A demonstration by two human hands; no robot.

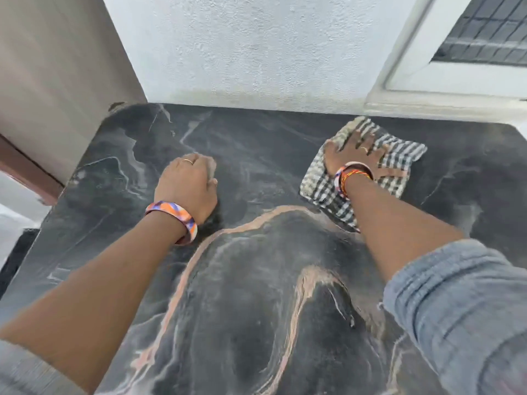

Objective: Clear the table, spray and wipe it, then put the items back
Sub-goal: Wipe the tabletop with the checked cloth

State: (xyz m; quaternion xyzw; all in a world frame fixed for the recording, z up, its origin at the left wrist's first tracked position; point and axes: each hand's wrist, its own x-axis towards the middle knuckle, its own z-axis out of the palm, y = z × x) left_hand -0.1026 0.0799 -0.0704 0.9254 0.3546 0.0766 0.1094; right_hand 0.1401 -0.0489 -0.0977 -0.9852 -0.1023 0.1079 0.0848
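Landmark: the dark marble table (pixel 256 295), veined in pink and white; every place below is given against it.
Left hand (pixel 186 185): you rest it on the table's left half, back of the hand up, fingers curled under; you grip nothing that shows. It seems to brace you, so keep it planted clear of the cloth's path.
Right hand (pixel 355 155): you press it flat, fingers straight and spread, on the checked cloth (pixel 368 172) at the table's far right, near the wall-side edge.
Step in hand: wiping, by my reading. Keep the whole palm on the cloth so it does not bunch, and work in overlapping passes from the far edge toward yourself.
Remaining: the left half and the near middle look dull and streaked; take the cloth there next.
Count: one table, one cloth, two hands, one patterned bangle on each wrist. No spray bottle and no cleared items show on the table.
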